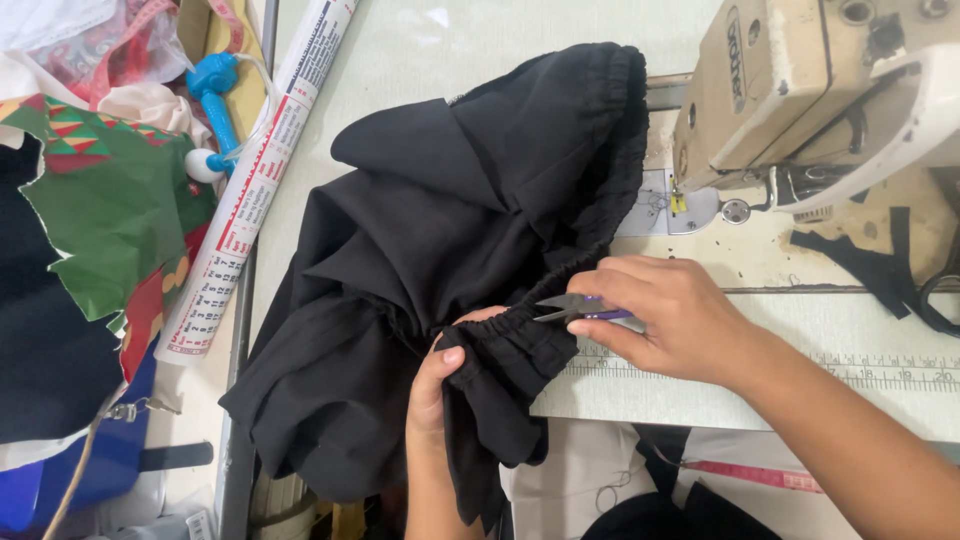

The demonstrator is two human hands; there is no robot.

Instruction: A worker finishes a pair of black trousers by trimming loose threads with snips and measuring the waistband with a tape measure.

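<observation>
A black garment (440, 260) with a gathered elastic waistband lies bunched on the pale sewing table (420, 50). My left hand (437, 385) grips the waistband near the table's front edge, thumb on top of the fabric. My right hand (665, 315) holds small thread snips (568, 306) with a purple handle, their metal blades pointing left at the waistband just above my left hand. The blade tips touch or almost touch the gathered fabric.
A beige sewing machine (790, 90) stands at the back right, its needle plate (665, 205) beside the garment. Black fabric strips (870, 265) lie under it. A rolled printed paper (255, 180), green patterned cloth (110, 210) and a blue tool (215, 95) sit at the left. A ruler strip (880, 372) runs along the table front.
</observation>
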